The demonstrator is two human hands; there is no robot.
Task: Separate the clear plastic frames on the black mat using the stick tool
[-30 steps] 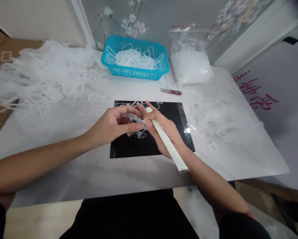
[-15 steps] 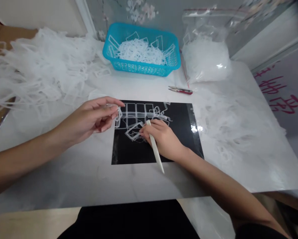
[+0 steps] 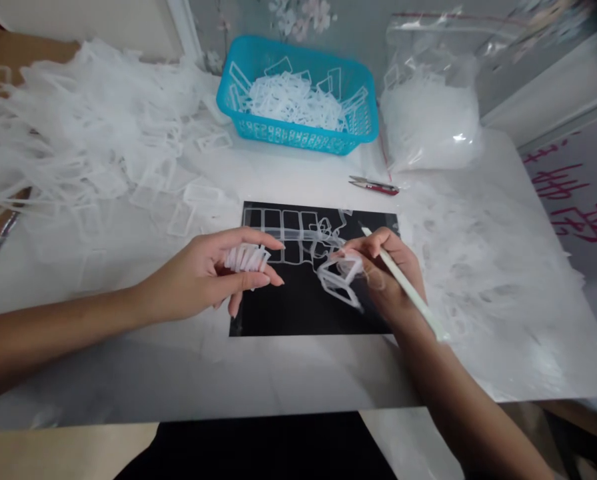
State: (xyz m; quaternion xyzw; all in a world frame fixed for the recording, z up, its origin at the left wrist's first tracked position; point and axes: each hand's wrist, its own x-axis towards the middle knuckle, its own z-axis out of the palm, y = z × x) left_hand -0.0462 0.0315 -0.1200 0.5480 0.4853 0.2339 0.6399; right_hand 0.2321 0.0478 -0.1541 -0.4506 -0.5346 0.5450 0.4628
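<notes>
My left hand (image 3: 198, 273) curls around a stack of small whitish plastic frames (image 3: 246, 258), with the forefinger stretched out over them. My right hand (image 3: 396, 267) grips a slim white pen-like tool (image 3: 403, 283), which slants down toward my wrist. The same hand pinches loose translucent rectangular frames (image 3: 339, 283), partly blurred by motion. Both hands are over the black mat (image 3: 288, 313). A sheet of joined translucent frames (image 3: 283, 235) lies on the mat's upper left part, its right end tangled with thin strips.
A blue basket (image 3: 298, 130) of white frames stands at the back. Right of it is a filled clear bag (image 3: 428, 127), with red-handled thread snips (image 3: 374, 186) in front. Translucent frame pieces are heaped at left (image 3: 103, 127) and spread at right (image 3: 468, 253).
My right hand has lifted and moved right, taking the tool and loose frames off the sheet. My left hand has turned, so its stack of frames now shows. The view has shifted slightly.
</notes>
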